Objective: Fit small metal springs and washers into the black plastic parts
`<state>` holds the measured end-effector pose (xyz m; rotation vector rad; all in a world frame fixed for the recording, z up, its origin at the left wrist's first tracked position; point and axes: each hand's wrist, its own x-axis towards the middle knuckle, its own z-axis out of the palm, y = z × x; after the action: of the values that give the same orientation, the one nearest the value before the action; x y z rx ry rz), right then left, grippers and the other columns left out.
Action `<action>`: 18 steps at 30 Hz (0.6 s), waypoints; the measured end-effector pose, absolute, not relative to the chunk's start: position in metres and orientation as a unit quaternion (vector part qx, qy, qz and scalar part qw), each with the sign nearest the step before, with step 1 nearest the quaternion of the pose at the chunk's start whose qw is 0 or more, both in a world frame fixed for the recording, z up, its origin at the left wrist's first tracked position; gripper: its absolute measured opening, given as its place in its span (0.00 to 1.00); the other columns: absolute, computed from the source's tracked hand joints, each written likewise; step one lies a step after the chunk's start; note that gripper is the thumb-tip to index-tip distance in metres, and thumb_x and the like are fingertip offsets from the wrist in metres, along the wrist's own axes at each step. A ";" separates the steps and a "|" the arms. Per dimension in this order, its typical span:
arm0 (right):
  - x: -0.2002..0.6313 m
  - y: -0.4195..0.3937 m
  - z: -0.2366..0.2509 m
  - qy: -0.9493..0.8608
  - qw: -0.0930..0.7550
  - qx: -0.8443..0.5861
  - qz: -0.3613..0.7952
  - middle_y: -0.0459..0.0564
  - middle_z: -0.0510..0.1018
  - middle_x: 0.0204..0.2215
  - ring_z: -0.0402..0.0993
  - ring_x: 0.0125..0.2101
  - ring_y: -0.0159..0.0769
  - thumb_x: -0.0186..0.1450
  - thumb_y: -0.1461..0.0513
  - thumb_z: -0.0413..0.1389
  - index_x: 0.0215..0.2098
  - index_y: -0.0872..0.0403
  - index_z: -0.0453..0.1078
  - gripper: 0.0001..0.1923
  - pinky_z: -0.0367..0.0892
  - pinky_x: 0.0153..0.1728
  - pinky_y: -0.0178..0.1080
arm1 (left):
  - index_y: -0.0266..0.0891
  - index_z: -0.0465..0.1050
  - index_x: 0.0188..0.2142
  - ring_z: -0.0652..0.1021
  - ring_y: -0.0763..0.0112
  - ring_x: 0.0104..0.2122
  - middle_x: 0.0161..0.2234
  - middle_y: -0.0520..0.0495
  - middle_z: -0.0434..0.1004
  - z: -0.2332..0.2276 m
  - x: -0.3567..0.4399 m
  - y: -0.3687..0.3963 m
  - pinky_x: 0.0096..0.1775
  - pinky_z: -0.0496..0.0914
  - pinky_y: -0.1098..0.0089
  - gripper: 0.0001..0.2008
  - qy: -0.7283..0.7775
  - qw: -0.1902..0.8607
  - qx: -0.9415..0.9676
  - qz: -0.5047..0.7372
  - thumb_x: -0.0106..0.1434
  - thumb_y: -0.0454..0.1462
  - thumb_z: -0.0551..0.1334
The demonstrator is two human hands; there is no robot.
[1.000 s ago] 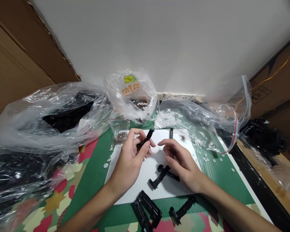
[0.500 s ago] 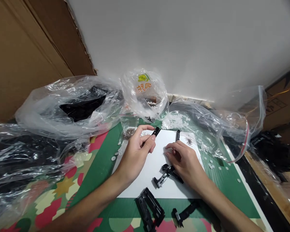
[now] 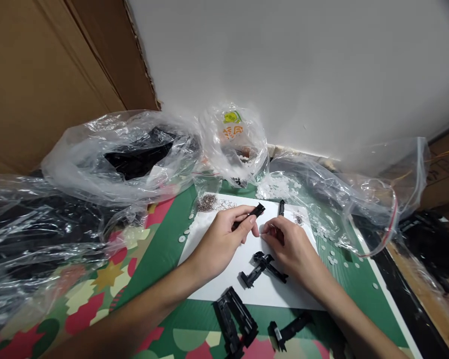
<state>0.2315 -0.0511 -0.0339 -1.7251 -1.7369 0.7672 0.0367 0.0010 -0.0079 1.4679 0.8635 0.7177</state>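
Note:
My left hand [image 3: 230,237] is closed around a slim black plastic part [image 3: 257,211], whose far end sticks out past the fingertips. Close beside it, my right hand [image 3: 286,239] has thumb and fingers pinched together over the white sheet [image 3: 224,279]; whatever lies in that pinch is too small or hidden. Another black strip [image 3: 282,207] rests beyond the right hand near a little pile of tiny brown pieces [image 3: 298,219]. Below the hands, a pair of crossed black parts [image 3: 260,269] lies on the sheet.
More black parts [image 3: 235,319] lie at the front, with another [image 3: 290,330] to their right. Small white discs [image 3: 279,186] are heaped at the back and scattered rightward. Small metal pieces [image 3: 207,202] sit back left. Clear plastic bags [image 3: 86,159] crowd the back and left, before a wall [image 3: 284,65].
My left hand has moved right with the black part, nearer to my right hand. The right fingers have drawn closer together. The whole view has shifted slightly.

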 end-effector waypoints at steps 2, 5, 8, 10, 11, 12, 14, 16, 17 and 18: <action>0.231 -0.052 -0.033 -0.649 0.286 -0.646 0.282 0.49 0.81 0.34 0.75 0.32 0.38 0.70 0.67 0.57 0.43 0.53 0.76 0.07 0.64 0.34 0.38 | 0.38 0.78 0.45 0.66 0.73 0.27 0.33 0.50 0.76 -0.008 0.037 0.002 0.28 0.58 0.70 0.11 0.375 0.610 0.624 0.314 0.74 0.43 0.61; 0.231 -0.052 -0.029 -0.657 0.281 -0.639 0.284 0.49 0.81 0.35 0.75 0.32 0.38 0.70 0.68 0.56 0.43 0.53 0.76 0.07 0.64 0.35 0.38 | 0.38 0.76 0.49 0.66 0.73 0.26 0.31 0.51 0.75 -0.008 0.038 0.002 0.28 0.59 0.71 0.12 0.382 0.613 0.613 0.321 0.72 0.43 0.63; 0.232 -0.052 -0.027 -0.667 0.271 -0.628 0.296 0.50 0.80 0.36 0.75 0.33 0.38 0.71 0.69 0.56 0.38 0.53 0.75 0.08 0.64 0.36 0.38 | 0.38 0.75 0.48 0.66 0.72 0.25 0.30 0.53 0.74 -0.006 0.040 0.002 0.29 0.60 0.70 0.12 0.391 0.610 0.611 0.320 0.71 0.43 0.64; 0.233 -0.053 -0.025 -0.669 0.269 -0.622 0.304 0.50 0.80 0.36 0.75 0.34 0.38 0.70 0.70 0.56 0.39 0.53 0.74 0.08 0.64 0.36 0.38 | 0.38 0.74 0.47 0.67 0.71 0.26 0.29 0.53 0.73 -0.005 0.041 0.002 0.31 0.61 0.70 0.12 0.404 0.604 0.610 0.315 0.70 0.43 0.64; 0.234 -0.054 -0.025 -0.671 0.270 -0.619 0.308 0.49 0.80 0.36 0.75 0.34 0.38 0.70 0.70 0.56 0.39 0.53 0.74 0.07 0.64 0.36 0.38 | 0.38 0.74 0.47 0.68 0.71 0.27 0.29 0.53 0.74 -0.005 0.042 0.002 0.32 0.61 0.69 0.12 0.410 0.600 0.612 0.312 0.70 0.43 0.64; 0.235 -0.055 -0.024 -0.672 0.274 -0.614 0.312 0.49 0.79 0.35 0.74 0.34 0.38 0.70 0.69 0.56 0.39 0.53 0.73 0.07 0.63 0.36 0.38 | 0.38 0.75 0.46 0.70 0.70 0.29 0.31 0.52 0.75 -0.005 0.042 0.001 0.33 0.62 0.69 0.11 0.411 0.596 0.617 0.309 0.70 0.42 0.64; 0.237 -0.058 -0.021 -0.671 0.291 -0.601 0.323 0.48 0.77 0.34 0.72 0.33 0.37 0.72 0.68 0.54 0.38 0.52 0.70 0.06 0.62 0.35 0.38 | 0.38 0.76 0.43 0.72 0.67 0.34 0.34 0.50 0.76 -0.004 0.042 0.000 0.37 0.64 0.69 0.09 0.400 0.585 0.638 0.301 0.70 0.41 0.64; 0.239 -0.061 -0.016 -0.663 0.318 -0.583 0.345 0.47 0.75 0.33 0.69 0.33 0.36 0.75 0.65 0.52 0.37 0.51 0.67 0.07 0.62 0.35 0.38 | 0.38 0.75 0.37 0.72 0.67 0.36 0.34 0.51 0.74 -0.004 0.042 -0.001 0.38 0.63 0.69 0.09 0.389 0.567 0.667 0.287 0.71 0.42 0.64; 0.239 -0.062 -0.014 -0.657 0.333 -0.573 0.360 0.47 0.74 0.33 0.68 0.33 0.36 0.76 0.64 0.51 0.38 0.51 0.67 0.07 0.61 0.34 0.38 | 0.38 0.74 0.34 0.70 0.67 0.35 0.32 0.52 0.71 -0.004 0.041 -0.001 0.38 0.62 0.69 0.11 0.388 0.559 0.679 0.276 0.72 0.42 0.63; 0.239 -0.064 -0.011 -0.649 0.349 -0.563 0.374 0.47 0.73 0.33 0.68 0.32 0.36 0.77 0.62 0.51 0.39 0.51 0.67 0.07 0.61 0.34 0.38 | 0.39 0.72 0.32 0.69 0.68 0.34 0.31 0.53 0.69 -0.003 0.041 -0.002 0.37 0.61 0.69 0.13 0.388 0.555 0.687 0.265 0.72 0.43 0.63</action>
<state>0.2392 -0.0636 -0.0109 -1.4589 -1.6827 0.9680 0.0410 -0.0017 -0.0034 1.6221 0.9169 0.6249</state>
